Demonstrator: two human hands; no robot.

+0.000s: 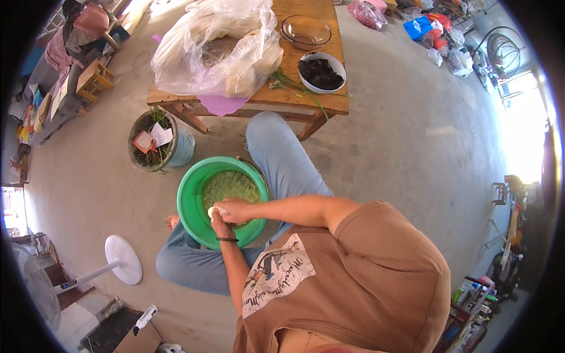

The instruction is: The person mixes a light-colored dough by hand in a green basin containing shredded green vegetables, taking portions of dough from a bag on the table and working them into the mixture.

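Note:
A green plastic bucket [188,206] sits between my legs, with a pale green, finely chopped mass [229,186] at its bottom. Over its near side my hands meet around a small white lump [214,212]; whether it is cloth or dough I cannot make out. My right hand [236,209] comes in from the right with its fingers closed on the lump. From below, my left hand [219,224], with a dark band at the wrist, presses against the same lump. The fingers partly hide it.
Ahead stands a wooden table [294,109] with a big clear plastic bag [218,50], a glass bowl [306,32], a white bowl of dark food [322,73] and green stalks [303,88]. A bin [179,147] with greens and paper is beyond the bucket. A white fan [123,259] stands left.

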